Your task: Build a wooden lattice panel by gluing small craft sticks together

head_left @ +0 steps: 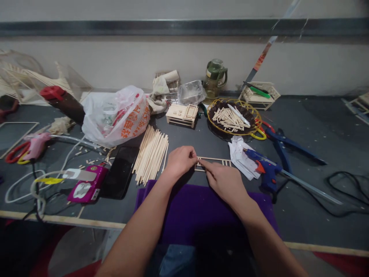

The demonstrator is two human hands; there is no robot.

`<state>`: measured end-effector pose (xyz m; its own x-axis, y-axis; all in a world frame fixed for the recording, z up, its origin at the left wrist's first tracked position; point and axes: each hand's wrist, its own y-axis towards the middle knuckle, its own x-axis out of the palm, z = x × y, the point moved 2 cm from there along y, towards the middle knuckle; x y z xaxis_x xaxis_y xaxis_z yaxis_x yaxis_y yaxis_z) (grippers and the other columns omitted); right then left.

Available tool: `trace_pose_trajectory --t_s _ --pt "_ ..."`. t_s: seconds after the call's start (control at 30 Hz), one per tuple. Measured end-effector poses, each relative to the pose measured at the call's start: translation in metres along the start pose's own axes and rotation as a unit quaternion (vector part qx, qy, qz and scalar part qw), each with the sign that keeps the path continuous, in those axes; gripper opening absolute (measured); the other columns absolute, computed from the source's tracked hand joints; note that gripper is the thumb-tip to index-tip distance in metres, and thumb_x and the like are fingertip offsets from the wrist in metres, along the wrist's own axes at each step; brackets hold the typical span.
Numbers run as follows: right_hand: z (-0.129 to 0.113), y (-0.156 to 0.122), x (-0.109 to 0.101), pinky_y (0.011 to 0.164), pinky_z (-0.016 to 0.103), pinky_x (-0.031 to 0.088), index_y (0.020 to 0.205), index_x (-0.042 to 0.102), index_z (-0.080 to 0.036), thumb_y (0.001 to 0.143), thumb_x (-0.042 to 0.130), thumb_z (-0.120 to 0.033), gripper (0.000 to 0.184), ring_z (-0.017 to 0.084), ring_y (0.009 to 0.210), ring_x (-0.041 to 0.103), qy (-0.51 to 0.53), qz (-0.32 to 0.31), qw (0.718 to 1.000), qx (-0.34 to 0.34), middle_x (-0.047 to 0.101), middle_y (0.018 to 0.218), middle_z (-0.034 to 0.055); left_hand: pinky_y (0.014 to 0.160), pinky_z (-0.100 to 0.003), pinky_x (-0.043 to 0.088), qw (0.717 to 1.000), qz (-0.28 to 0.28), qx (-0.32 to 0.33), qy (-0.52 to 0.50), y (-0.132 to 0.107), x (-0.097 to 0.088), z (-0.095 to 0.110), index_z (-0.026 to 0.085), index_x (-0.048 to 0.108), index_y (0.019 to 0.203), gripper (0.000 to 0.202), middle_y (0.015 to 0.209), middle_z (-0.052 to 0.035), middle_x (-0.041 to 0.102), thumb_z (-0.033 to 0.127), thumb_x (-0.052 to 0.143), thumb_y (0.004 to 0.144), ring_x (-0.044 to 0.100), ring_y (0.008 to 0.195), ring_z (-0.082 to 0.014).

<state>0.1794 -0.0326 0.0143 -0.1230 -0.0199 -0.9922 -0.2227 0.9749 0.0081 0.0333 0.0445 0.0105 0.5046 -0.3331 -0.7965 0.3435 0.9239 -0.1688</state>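
Observation:
A small ladder-like wooden stick frame (218, 158) lies flat on the dark table, with a few short crosspieces showing near its right end. My left hand (180, 161) is closed at the frame's left end, thumb and forefinger pinched together there. Across from it, my right hand (226, 177) rests on the frame's near side, its forefinger stretched to the left end and the other fingers curled under. Both sets of fingertips almost meet and hide that end; any small piece between them is too small to make out. Left of my hands lies a pile of thin wooden sticks (152, 156).
Behind are a small wooden model (182, 115) and a wicker basket (213, 129) of short sticks. At right lie crumpled paper (240, 157), a blue glue gun (269, 179) with its cord, and blue-handled cutters (300, 148). A black phone (120, 173) and plastic bag (115, 119) stand left. Purple cloth (198, 207) covers the front edge.

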Motion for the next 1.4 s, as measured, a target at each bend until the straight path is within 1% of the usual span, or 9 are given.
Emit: trace_pose_trajectory --t_s 0.43,0.67,0.77,0.93,1.0,1.17,1.27,1.33,1.4 --pt "0.001 0.000 0.003 0.053 0.025 0.033 0.130 0.058 -0.033 0.093 0.043 -0.022 0.041 0.017 0.069 0.067 -0.005 0.001 1.000 0.004 0.074 0.089 0.0025 0.063 -0.027 0.039 1.000 -0.007 -0.006 0.004 -0.001 -0.001 0.001 0.021 0.066 0.075 0.008 0.078 -0.0015 0.070 0.027 0.063 0.078 0.060 0.070 -0.0162" --pt "0.003 -0.001 0.006 0.054 0.025 0.034 0.127 0.061 -0.032 0.094 0.042 -0.024 0.039 0.016 0.072 0.067 0.016 0.018 1.000 0.008 0.074 0.090 0.0028 0.065 -0.027 0.041 1.000 -0.004 -0.012 0.010 -0.001 -0.001 0.002 0.022 0.067 0.075 0.006 0.077 -0.0014 0.070 0.027 0.064 0.078 0.060 0.071 -0.0165" --pt "0.004 -0.002 0.006 0.055 0.025 0.035 0.125 0.062 -0.032 0.094 0.042 -0.024 0.037 0.016 0.073 0.068 0.027 0.024 0.999 0.011 0.074 0.091 0.0029 0.065 -0.027 0.040 1.000 -0.005 -0.010 0.009 -0.001 -0.002 0.003 0.021 0.067 0.074 0.007 0.077 -0.0014 0.070 0.027 0.064 0.078 0.061 0.071 -0.0166" --pt "0.004 0.000 0.007 0.058 0.025 0.039 0.127 0.061 -0.032 0.093 0.044 -0.022 0.040 0.017 0.076 0.069 0.044 0.015 0.999 0.006 0.074 0.093 0.0028 0.064 -0.027 0.040 1.000 -0.005 -0.010 0.009 -0.001 -0.001 0.003 0.021 0.066 0.074 0.007 0.078 -0.0015 0.070 0.027 0.064 0.078 0.060 0.071 -0.0167" --pt "0.005 -0.001 0.007 0.061 0.025 0.042 0.125 0.063 -0.031 0.092 0.044 -0.022 0.039 0.017 0.080 0.070 0.068 0.031 0.997 0.013 0.075 0.097 0.0032 0.064 -0.027 0.040 1.000 -0.005 -0.009 0.011 -0.001 -0.001 0.003 0.021 0.066 0.075 0.006 0.078 -0.0016 0.070 0.026 0.063 0.078 0.060 0.072 -0.0166" --pt "0.010 -0.005 0.006 0.075 0.027 0.049 0.115 0.069 -0.026 0.091 0.044 -0.021 0.034 0.019 0.091 0.070 0.162 0.121 0.978 0.043 0.074 0.107 0.0029 0.065 -0.027 0.040 1.000 0.002 -0.005 0.009 -0.002 0.000 0.002 0.021 0.066 0.075 0.005 0.077 -0.0017 0.069 0.024 0.063 0.077 0.060 0.071 -0.0162" --pt "0.012 -0.007 0.006 0.076 0.028 0.048 0.111 0.070 -0.024 0.091 0.044 -0.023 0.032 0.019 0.091 0.070 0.187 0.156 0.968 0.055 0.074 0.106 0.0035 0.065 -0.028 0.040 1.000 0.004 -0.005 0.003 -0.002 0.001 0.001 0.022 0.066 0.074 0.005 0.076 -0.0013 0.069 0.024 0.063 0.077 0.059 0.070 -0.0161" --pt "0.013 -0.008 0.006 0.069 0.026 0.046 0.109 0.069 -0.023 0.093 0.045 -0.027 0.030 0.018 0.080 0.069 0.192 0.171 0.963 0.075 0.075 0.095 0.0039 0.063 -0.028 0.039 1.000 0.006 -0.003 -0.007 -0.002 0.001 0.000 0.022 0.066 0.073 0.006 0.075 -0.0011 0.068 0.025 0.063 0.077 0.059 0.069 -0.0160" --pt "0.014 -0.010 0.004 0.059 0.023 0.041 0.103 0.069 -0.022 0.093 0.047 -0.034 0.027 0.014 0.062 0.063 0.203 0.186 0.955 0.111 0.071 0.074 0.0013 0.062 -0.028 0.038 1.000 0.009 0.001 -0.022 -0.002 0.001 -0.001 0.021 0.065 0.071 0.008 0.074 -0.0011 0.068 0.026 0.063 0.077 0.059 0.068 -0.0159"
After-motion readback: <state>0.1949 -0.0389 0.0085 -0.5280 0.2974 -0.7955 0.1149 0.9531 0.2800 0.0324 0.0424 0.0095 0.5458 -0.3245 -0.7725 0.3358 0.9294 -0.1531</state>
